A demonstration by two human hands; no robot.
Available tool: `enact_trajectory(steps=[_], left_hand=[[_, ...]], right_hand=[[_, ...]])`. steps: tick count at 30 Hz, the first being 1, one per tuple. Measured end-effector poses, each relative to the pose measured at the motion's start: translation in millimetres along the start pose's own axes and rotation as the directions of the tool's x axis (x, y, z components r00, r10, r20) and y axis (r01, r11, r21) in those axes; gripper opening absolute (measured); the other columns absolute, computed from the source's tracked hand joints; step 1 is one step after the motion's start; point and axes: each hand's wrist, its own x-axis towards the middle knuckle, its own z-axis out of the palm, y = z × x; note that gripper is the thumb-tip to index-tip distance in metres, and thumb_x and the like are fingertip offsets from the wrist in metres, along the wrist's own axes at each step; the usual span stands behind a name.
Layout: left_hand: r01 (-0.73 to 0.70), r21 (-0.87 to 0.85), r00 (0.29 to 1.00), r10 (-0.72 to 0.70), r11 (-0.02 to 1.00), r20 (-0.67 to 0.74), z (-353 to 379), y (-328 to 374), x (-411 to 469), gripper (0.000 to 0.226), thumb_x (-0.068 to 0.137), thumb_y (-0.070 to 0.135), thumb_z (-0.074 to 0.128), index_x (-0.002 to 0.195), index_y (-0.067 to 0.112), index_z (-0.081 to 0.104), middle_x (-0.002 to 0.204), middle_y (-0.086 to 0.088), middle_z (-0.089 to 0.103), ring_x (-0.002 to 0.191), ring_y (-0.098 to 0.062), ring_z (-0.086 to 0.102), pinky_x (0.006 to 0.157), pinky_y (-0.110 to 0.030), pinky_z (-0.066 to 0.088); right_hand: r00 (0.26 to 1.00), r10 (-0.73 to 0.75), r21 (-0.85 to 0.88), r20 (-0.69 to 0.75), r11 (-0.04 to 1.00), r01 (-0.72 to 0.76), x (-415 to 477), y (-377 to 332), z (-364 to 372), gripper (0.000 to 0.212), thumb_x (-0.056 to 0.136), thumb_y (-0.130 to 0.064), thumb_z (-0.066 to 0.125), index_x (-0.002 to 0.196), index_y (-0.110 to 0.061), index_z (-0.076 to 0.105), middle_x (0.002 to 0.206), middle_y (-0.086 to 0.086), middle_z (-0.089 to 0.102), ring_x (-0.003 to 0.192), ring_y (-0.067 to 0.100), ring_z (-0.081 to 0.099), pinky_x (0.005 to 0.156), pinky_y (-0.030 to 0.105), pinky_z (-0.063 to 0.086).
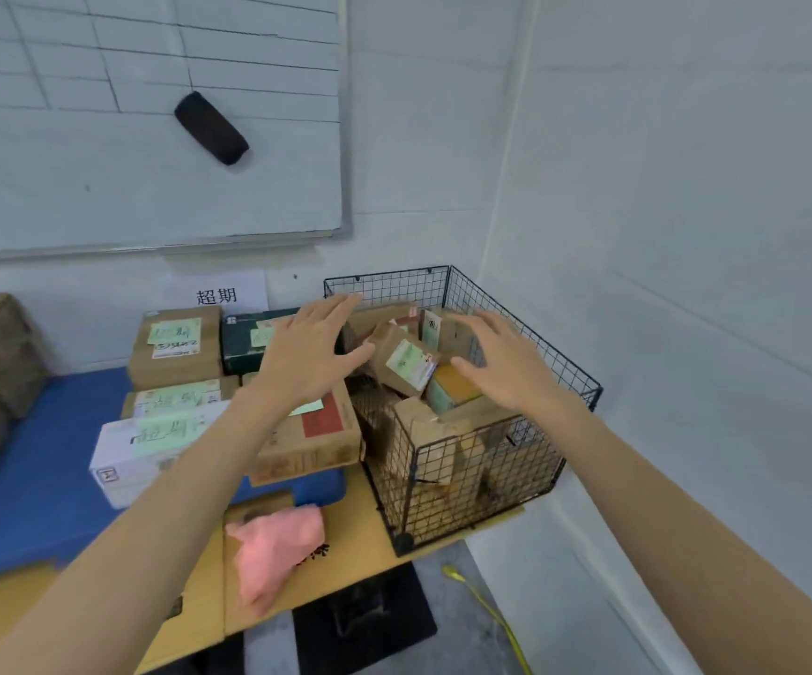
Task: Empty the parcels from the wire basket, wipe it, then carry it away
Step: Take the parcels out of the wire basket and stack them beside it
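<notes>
A white-walled corner is framing a cluttered table, where a black wire basket (491, 479) is sitting right of centre in the frame, packed with brown parcels (404, 355). Both hands are hovering over it, fingers spread and holding nothing: the left hand (309, 348) at the basket's left edge, the right hand (506, 362) above its right side. A pink cloth (275, 548) is lying on cardboard (360, 538) at lower centre. Labelled boxes (175, 348) are resting on a blue mat (38, 470) at left, below a whiteboard (102, 187) bearing a black eraser (211, 128).
</notes>
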Motion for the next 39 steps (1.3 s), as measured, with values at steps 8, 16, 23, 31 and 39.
enact_trajectory(steps=[8, 16, 23, 31, 39], left_hand=[[0.007, -0.017, 1.000, -0.007, 1.000, 0.014, 50.9, 26.4, 87.1, 0.070, 0.094, 0.061, 0.044, 0.154, 0.033, 0.024, 0.161, 0.004, 0.025, 0.146, -0.025, 0.027, 0.115, -0.047, 0.024], [-0.073, 0.084, 0.980, 0.056, 0.994, 0.192, 94.4, 32.5, 143.3, 0.072, 0.094, 0.057, 0.048, 0.156, 0.034, 0.019, 0.162, 0.007, 0.022, 0.145, -0.020, 0.029, 0.114, -0.042, 0.024], [-0.104, 0.120, 0.872, 0.032, 0.987, 0.488, 121.5, 33.4, 126.5, 0.076, 0.092, 0.059, 0.048, 0.156, 0.034, 0.016, 0.162, 0.008, 0.022, 0.141, -0.017, 0.036, 0.110, -0.036, 0.033], [0.114, 0.041, 0.746, -0.113, 0.993, 0.657, 130.0, 57.8, 88.3, 0.078, 0.091, 0.051, 0.058, 0.154, 0.035, 0.014, 0.151, 0.004, 0.038, 0.124, -0.020, 0.053, 0.098, -0.036, 0.048], [0.364, 0.022, 0.657, -0.274, 0.931, 0.702, 149.5, 67.5, 91.1, 0.072, 0.088, 0.032, 0.069, 0.150, 0.027, 0.031, 0.132, 0.002, 0.049, 0.108, -0.016, 0.056, 0.082, -0.026, 0.049]], right_hand=[[0.999, 0.020, 0.015, 0.047, 1.000, -0.021, 51.6, 85.9, 8.2, 0.062, 0.098, -0.039, 0.054, 0.153, -0.026, 0.029, 0.161, 0.008, 0.022, 0.149, 0.025, 0.019, 0.119, 0.047, 0.025], [0.951, -0.118, 0.078, 0.287, 0.992, 0.099, 115.5, 130.9, 25.0, 0.065, 0.097, -0.041, 0.057, 0.153, -0.026, 0.028, 0.162, 0.000, 0.021, 0.147, 0.020, 0.023, 0.119, 0.044, 0.026], [0.806, -0.246, 0.315, 0.538, 0.946, 0.078, 130.0, 143.5, 63.5, 0.066, 0.093, -0.045, 0.063, 0.150, -0.031, 0.033, 0.152, -0.009, 0.032, 0.138, 0.009, 0.036, 0.111, 0.030, 0.036], [0.639, -0.355, 0.483, 0.683, 0.875, -0.029, 138.3, 138.8, 97.2, 0.063, 0.092, -0.042, 0.066, 0.146, -0.033, 0.034, 0.142, -0.014, 0.040, 0.131, 0.007, 0.041, 0.097, 0.021, 0.035], [0.504, -0.360, 0.514, 0.785, 0.832, -0.207, 120.3, 134.4, 129.1, 0.068, 0.084, -0.036, 0.076, 0.141, -0.034, 0.039, 0.145, -0.011, 0.042, 0.117, 0.009, 0.056, 0.101, 0.030, 0.048]])
